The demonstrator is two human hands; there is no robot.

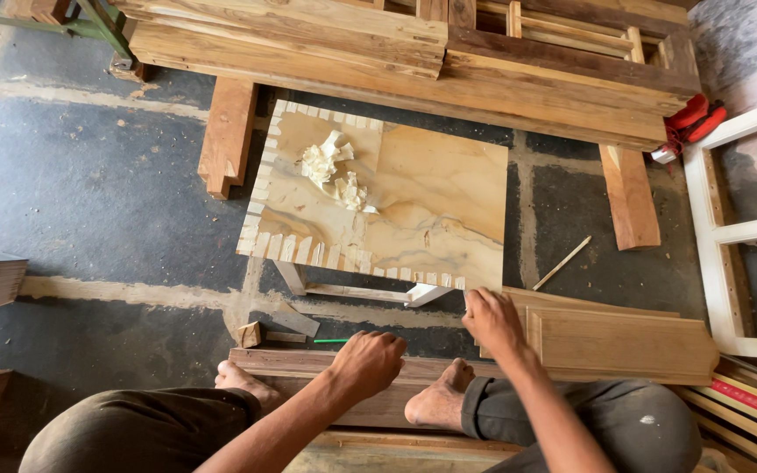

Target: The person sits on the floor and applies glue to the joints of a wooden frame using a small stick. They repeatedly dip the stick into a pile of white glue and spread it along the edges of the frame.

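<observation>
Item: pale wooden panel [413, 206] with notched edges, laid flat on low supports over the floor [89, 193]; shavings [335, 175] left on top. Right hand [492, 320] closed at its near corner, presumably steadying it; left hand [368, 361] fisted on a plank [308, 361] beside the feet, contents indiscernible.

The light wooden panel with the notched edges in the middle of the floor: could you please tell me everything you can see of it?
The light wooden panel with notched edges is a flat rectangular board of pale, swirling grain. It lies face up, raised on a white support above the dark stone floor. Rows of cut fingers line its left and near edges, and part of the far edge. Curled pale wood shavings rest on its left half. The right hand is at its near right corner; the left hand is clear of it.
</observation>
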